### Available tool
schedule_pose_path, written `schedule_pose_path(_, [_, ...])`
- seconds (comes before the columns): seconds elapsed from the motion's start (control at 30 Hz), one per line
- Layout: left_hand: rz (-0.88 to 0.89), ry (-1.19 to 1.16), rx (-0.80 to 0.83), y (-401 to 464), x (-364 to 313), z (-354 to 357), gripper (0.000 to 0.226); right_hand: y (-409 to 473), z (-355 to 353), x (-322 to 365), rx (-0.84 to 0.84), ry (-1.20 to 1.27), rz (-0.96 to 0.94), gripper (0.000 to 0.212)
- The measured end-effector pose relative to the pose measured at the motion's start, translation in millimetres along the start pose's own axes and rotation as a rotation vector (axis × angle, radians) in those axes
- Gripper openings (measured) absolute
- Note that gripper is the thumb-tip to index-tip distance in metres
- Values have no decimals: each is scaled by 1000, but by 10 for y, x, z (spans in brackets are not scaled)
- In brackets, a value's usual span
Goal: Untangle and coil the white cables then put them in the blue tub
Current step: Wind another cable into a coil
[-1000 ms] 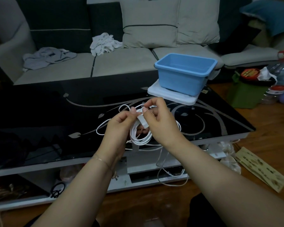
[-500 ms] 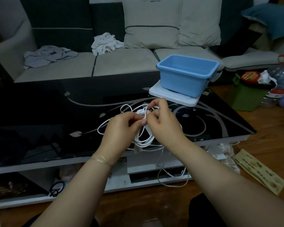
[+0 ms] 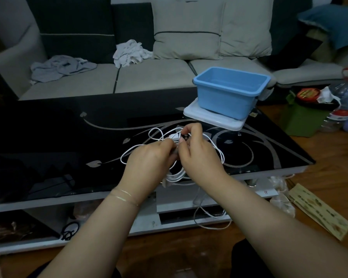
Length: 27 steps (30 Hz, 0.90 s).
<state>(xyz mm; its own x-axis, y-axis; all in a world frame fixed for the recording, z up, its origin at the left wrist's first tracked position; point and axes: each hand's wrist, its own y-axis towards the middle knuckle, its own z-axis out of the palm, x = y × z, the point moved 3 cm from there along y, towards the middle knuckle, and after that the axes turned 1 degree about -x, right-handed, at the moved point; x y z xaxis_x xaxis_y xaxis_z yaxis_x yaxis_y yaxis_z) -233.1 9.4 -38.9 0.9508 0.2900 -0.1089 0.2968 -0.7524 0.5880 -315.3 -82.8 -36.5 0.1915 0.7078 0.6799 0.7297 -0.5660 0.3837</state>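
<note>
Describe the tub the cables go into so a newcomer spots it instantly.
Start at the black glass coffee table with the silver swirl pattern, in front of the sofa. At its far right corner a flat white lid lies on the glass, and the blue tub stands on it. It is the only blue rectangular open container there.

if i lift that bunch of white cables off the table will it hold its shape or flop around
Probably flop. The white cables sag in loose, uneven loops between the left hand and right hand, and one strand dangles past the table edge toward the floor. It looks thin and light, so trailing loops may snag or drag.
</note>
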Motion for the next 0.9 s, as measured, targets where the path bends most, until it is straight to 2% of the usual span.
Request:
schedule_pose_path(0.27, [-20,174,-54,20,-144,-48,11,-50,37,30,19,99,-12,15])
schedule_pose_path(0.37, [-81,201,-45,22,-145,-49,21,-62,39,56,35,119,-59,13])
schedule_pose_path(0.43, [-139,203,-35,26,-113,-51,37,-63,32,71,68,123,-102,15])
schedule_pose_path(0.53, [-203,122,-43,12,-62,-49,51,-66,29,77,117,120,-146,19])
schedule_pose_path(0.6, [-319,-108,7,16,-36,-37,49,-66,23,59,100,97,-163,20])
schedule_pose_path(0.73, [-548,-785,104,45,37,10,44,-28,-40,0,37,138,-148,18])
schedule_pose_path(0.8, [-615,-1078,171,53,80,4,49,-4,-83,-20,22,189,-151,17])
schedule_pose_path(0.9, [-632,-1414,341,29,82,5,41,1,-138,-16,20,220,-198,21])
